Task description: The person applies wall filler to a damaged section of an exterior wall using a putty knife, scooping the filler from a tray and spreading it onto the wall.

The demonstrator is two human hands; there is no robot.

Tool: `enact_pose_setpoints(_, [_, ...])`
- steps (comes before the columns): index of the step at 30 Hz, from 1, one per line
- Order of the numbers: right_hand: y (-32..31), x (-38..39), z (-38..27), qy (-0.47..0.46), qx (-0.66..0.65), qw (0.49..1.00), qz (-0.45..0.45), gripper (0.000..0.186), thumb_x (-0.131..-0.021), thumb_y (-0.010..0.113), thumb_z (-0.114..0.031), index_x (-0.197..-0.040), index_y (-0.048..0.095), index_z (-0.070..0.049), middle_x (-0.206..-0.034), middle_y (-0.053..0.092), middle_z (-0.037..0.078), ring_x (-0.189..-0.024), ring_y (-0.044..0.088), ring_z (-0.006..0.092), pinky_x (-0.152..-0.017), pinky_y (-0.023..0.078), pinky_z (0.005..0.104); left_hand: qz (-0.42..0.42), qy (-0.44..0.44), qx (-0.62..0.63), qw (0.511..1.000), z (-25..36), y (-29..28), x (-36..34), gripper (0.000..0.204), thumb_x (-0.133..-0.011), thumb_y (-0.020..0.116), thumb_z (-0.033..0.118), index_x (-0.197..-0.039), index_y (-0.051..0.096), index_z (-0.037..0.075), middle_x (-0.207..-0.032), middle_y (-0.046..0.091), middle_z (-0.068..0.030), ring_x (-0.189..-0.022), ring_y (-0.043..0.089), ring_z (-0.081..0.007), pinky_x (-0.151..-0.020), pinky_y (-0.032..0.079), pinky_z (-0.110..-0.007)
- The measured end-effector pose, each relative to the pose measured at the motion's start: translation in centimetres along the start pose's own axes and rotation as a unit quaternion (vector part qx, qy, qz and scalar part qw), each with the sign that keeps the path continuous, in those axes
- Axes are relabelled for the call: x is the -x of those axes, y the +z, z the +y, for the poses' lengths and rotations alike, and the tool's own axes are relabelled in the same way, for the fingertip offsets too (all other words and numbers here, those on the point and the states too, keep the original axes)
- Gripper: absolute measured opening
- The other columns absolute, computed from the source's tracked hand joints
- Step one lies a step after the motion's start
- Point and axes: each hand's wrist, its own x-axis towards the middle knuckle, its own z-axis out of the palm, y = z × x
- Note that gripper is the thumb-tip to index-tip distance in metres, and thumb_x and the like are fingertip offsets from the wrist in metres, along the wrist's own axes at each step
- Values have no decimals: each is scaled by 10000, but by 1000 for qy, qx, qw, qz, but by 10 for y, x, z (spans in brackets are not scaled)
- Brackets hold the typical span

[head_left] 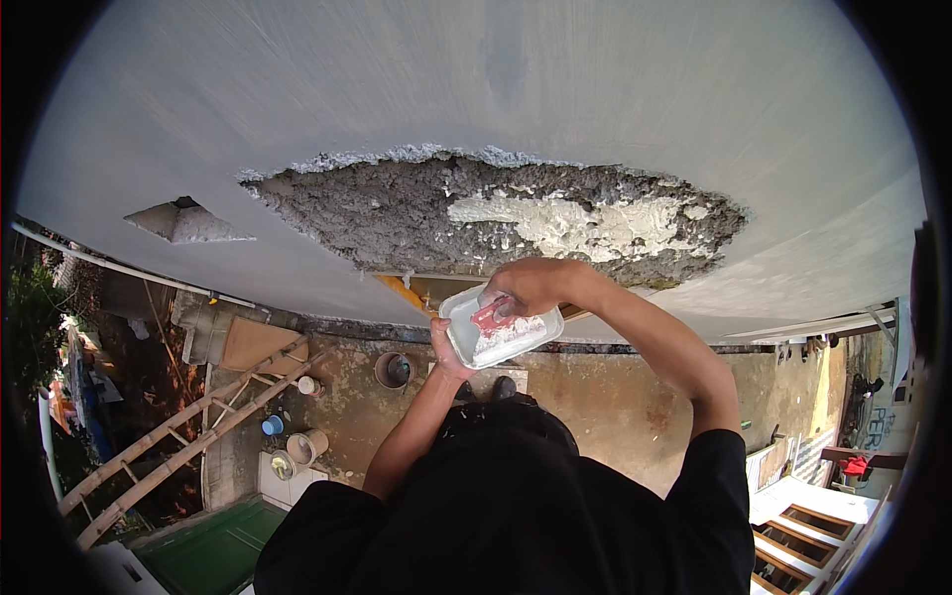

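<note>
My left hand [448, 349] grips the left edge of a white, shallow rectangular plastic tub [460, 332], held up in front of my body. White putty [512, 335] lies in the tub. My right hand [537, 286] reaches over the tub from the right, its fingers closed on a red, flat spreader [489, 315] smeared with white. The spreader is down inside the tub, by the putty. Just beyond my hands, a rough grey hollow [367, 206] runs across the painted wall [397, 79]. A band of white putty [585, 226] covers part of its right half.
A triangular opening [193, 223] breaks the wall at left. Below stand a wooden ladder [188, 446], several buckets, including a dark-mouthed one [395, 370], and a green panel [213, 550]. The concrete floor [625, 407] stretches right towards a white slatted structure [808, 521].
</note>
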Motion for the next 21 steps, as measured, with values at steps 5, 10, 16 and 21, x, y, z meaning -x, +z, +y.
enact_pose_setpoints(5, [3,6,-2,-1,1,1000,15,277,-834,640,-143,-1106,637,-87,-972,636,173,-958,603,364,-818,482,440,12,-8,8,1000,0,-3,1,868,-668,581,520,-1385,393,67,-1336,487,-180,-1195,506,-395,-1009,407,-584])
enact_pose_setpoints(10, [7,7,5,-5,-4,1000,27,305,-805,682,-175,-1083,638,-58,-967,657,188,-939,622,367,-791,490,439,8,-12,6,1000,0,-5,1,888,-662,586,527,-1390,387,58,-1346,480,-181,-1198,503,-398,-1008,406,-587])
enact_pose_setpoints(16, [5,5,11,-10,-41,999,26,307,-810,690,-178,-1094,645,-70,-957,659,177,-887,626,351,-758,489,416,-1,-16,-5,1000,-1,1,0,926,-649,596,528,-1414,357,62,-1384,450,-180,-1229,479,-401,-1022,393,-584])
enact_pose_setpoints(21, [6,-4,17,0,-86,996,14,338,-793,727,-217,-1075,647,-48,-917,679,169,-835,642,302,-712,488,388,4,-14,-11,1000,-2,6,0,935,-642,597,527,-1423,346,79,-1391,446,-170,-1244,468,-400,-1032,384,-583])
